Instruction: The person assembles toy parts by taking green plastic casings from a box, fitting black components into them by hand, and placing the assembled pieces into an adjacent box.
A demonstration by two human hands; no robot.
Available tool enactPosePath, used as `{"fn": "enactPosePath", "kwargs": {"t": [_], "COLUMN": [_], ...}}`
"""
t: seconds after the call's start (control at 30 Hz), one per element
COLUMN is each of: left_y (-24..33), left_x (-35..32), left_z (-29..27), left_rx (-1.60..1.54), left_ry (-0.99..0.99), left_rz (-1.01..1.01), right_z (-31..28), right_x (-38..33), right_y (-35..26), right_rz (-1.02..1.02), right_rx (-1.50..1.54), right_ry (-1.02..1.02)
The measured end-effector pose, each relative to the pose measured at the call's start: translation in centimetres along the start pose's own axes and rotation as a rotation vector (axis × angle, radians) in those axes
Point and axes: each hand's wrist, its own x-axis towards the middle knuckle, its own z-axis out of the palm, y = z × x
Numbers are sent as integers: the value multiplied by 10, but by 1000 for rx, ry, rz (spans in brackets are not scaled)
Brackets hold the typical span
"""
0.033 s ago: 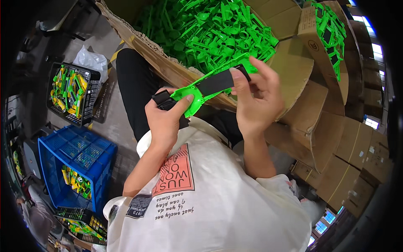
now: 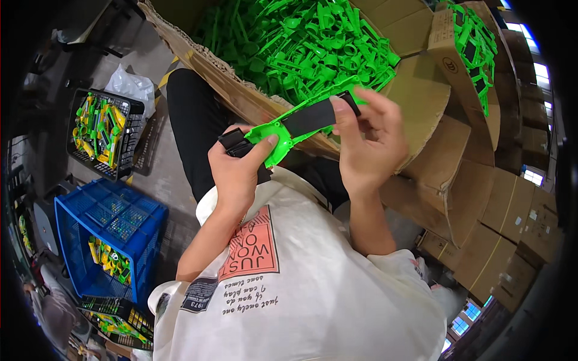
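My left hand (image 2: 236, 171) grips the lower end of a bright green plastic part (image 2: 272, 137) in front of my chest, thumb pressed on its flat round end. A black strap (image 2: 309, 118) lies along the part, and its dark lower end (image 2: 232, 142) sticks out over my left fingers. My right hand (image 2: 372, 139) pinches the strap's upper end between thumb and fingertips. Just behind the hands stands a large open cardboard box (image 2: 201, 69) heaped with several similar green plastic parts (image 2: 301, 42).
A black crate (image 2: 135, 114) of green and yellow parts sits on the floor at left, beside a white plastic bag (image 2: 129, 84). A blue crate (image 2: 138, 207) stands below it. Stacked cardboard boxes (image 2: 494, 228) fill the right; one at top right (image 2: 445, 42) holds more green parts.
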Motion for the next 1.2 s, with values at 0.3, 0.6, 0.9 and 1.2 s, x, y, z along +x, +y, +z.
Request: {"fn": "enactPosePath", "kwargs": {"t": [0.3, 0.6, 0.9, 1.2], "left_y": [-6, -5, -4, -7], "left_x": [1, 2, 7, 8], "left_z": [0, -3, -5, -6], "left_rx": [15, 90, 41, 51], "left_ry": [41, 37, 22, 21], "left_rz": [31, 56, 42, 68], "right_z": [-6, -2, 0, -11], "right_x": [4, 5, 12, 17], "right_y": [-6, -4, 26, 10], "right_rz": [-326, -292, 200, -246], "right_rx": [-148, -158, 26, -318], "right_ry": [-34, -59, -155, -118]}}
